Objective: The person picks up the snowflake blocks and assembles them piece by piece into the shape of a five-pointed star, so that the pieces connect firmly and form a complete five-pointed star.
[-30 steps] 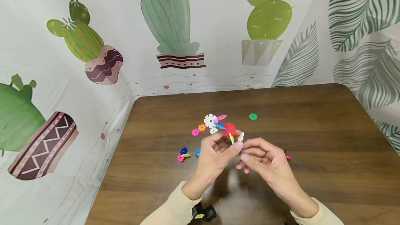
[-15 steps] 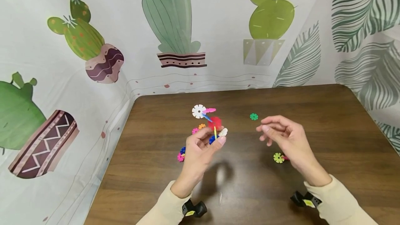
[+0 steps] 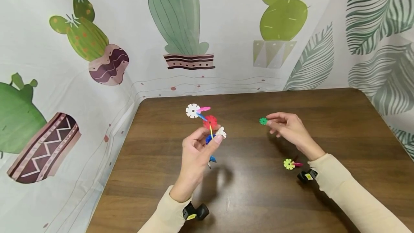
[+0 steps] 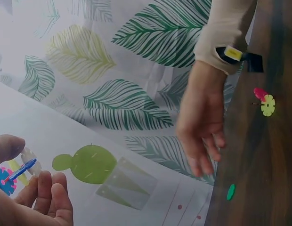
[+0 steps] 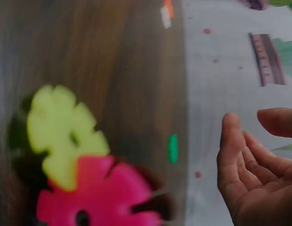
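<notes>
Two labels (image 3: 191,217) unreadable | left hand (image 3: 196,154) pinches discs (image 3: 221,132) | right hand (image 3: 291,130) spread near green disc (image 3: 263,121)

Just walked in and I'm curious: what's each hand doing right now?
Left hand: holding the joined flower-shaped discs.
Right hand: open, holding nothing, near the green disc.

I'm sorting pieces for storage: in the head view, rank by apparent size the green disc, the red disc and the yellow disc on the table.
Red disc (held up, so nearness may enlarge it)
Yellow disc
Green disc
</notes>
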`<state>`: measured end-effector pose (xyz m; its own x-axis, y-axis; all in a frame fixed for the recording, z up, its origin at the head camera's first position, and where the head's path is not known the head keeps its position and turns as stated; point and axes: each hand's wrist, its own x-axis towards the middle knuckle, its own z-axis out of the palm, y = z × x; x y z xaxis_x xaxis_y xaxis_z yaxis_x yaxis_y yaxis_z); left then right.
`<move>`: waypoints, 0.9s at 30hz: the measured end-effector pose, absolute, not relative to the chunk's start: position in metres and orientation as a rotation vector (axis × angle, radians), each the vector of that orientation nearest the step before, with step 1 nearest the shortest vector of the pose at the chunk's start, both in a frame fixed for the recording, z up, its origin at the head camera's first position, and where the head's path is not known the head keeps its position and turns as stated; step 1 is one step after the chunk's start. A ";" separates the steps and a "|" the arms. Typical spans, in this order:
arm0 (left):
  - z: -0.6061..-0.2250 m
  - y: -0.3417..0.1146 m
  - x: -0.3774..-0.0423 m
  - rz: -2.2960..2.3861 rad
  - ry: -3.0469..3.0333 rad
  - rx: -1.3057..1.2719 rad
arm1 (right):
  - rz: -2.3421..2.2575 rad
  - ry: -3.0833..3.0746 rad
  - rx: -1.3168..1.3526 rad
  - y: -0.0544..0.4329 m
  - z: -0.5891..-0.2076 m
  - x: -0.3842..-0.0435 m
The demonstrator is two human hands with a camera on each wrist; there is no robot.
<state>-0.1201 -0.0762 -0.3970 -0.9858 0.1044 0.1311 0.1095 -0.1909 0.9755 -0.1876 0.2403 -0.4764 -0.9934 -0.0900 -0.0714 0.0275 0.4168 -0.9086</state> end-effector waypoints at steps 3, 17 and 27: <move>-0.396 -0.078 -0.121 -2.400 -1.988 -0.263 | -1.509 2.564 -0.084 0.240 -0.486 -0.199; -0.388 -0.093 -0.128 -2.366 -1.906 -0.265 | -0.930 2.837 -0.351 0.236 -0.490 -0.243; -0.388 -0.115 -0.134 -2.281 -1.895 -0.209 | -0.841 2.758 -0.375 0.239 -0.497 -0.247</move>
